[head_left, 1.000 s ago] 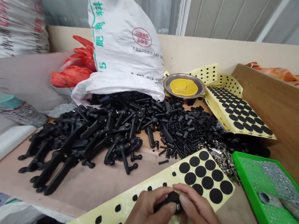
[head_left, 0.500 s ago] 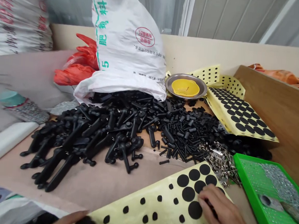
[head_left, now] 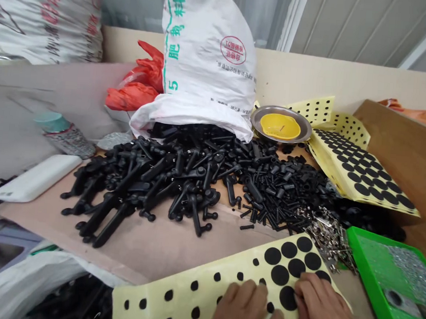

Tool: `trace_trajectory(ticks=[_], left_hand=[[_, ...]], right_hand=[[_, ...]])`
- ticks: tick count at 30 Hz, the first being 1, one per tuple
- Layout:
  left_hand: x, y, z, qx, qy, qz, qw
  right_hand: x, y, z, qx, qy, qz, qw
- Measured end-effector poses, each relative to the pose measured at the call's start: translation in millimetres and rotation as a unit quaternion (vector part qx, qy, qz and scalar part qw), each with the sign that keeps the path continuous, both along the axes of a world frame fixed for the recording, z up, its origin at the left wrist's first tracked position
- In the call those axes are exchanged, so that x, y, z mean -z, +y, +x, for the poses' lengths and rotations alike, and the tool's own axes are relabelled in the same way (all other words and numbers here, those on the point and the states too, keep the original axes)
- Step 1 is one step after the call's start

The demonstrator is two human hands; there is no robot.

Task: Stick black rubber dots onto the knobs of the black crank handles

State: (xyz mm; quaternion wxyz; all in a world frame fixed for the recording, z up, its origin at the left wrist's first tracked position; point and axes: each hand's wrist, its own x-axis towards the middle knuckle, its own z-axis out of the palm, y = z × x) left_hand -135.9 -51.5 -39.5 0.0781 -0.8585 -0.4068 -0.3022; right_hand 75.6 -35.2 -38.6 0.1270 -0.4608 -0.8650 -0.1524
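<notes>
A yellow backing sheet (head_left: 157,305) lies at the front, with small dark holes and, at its right end, large round black stickers (head_left: 280,275). Over the middle of the sheet is my left hand (head_left: 247,312), its fingers curled down and the thumb toward the right. What lies under those fingers is hidden. Beside it, my right hand (head_left: 324,311) has its bent fingertips together at the edge of a black sticker (head_left: 288,298). Whatever is between these fingertips is out of sight.
Black plastic crank handles (head_left: 153,174) are heaped behind the sheet, with small black parts (head_left: 277,184) and metal pieces (head_left: 328,232) to the right. A green tray (head_left: 367,284) stands at right. A white sack (head_left: 211,41) and steel bowl (head_left: 306,125) are behind.
My left hand has moved from the lower left, where it was by a dark round piece, onto the sheet beside my right hand. The view has shifted left.
</notes>
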Motion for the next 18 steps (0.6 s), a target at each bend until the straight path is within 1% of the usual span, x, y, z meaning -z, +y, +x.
trace_trajectory(ticks=[1, 2, 4, 7, 9, 13, 18], left_hand=[[1.6, 6.3, 13.2, -0.005, -0.001, 0.016, 1.000], [2.6, 11.1, 22.6, -0.004, 0.007, 0.013, 1.000], [3.0, 17.1, 31.2, 0.007, 0.032, -0.013, 0.999], [2.3, 20.3, 29.8, 0.020, 0.066, -0.045, 0.997], [2.2, 20.6, 28.0, 0.018, 0.072, -0.037, 0.997], [5.3, 18.4, 30.5, -0.005, 0.065, -0.005, 0.998], [10.6, 14.0, 33.2, -0.015, 0.070, -0.001, 0.997]], right_hand=[[-2.9, 0.3, -1.2, -0.009, 0.003, 0.007, 1.000], [-6.3, 0.6, -2.9, -0.019, 0.010, 0.015, 1.000], [-12.8, 1.0, -7.1, -0.023, 0.035, 0.037, 0.998], [-17.7, 1.5, -11.5, -0.007, 0.054, 0.041, 0.998], [-17.0, 1.6, -12.5, -0.003, 0.055, 0.033, 0.998], [-14.2, 1.2, -13.9, -0.006, 0.063, 0.004, 0.998], [-18.7, 1.0, -15.4, -0.006, 0.087, -0.027, 0.996]])
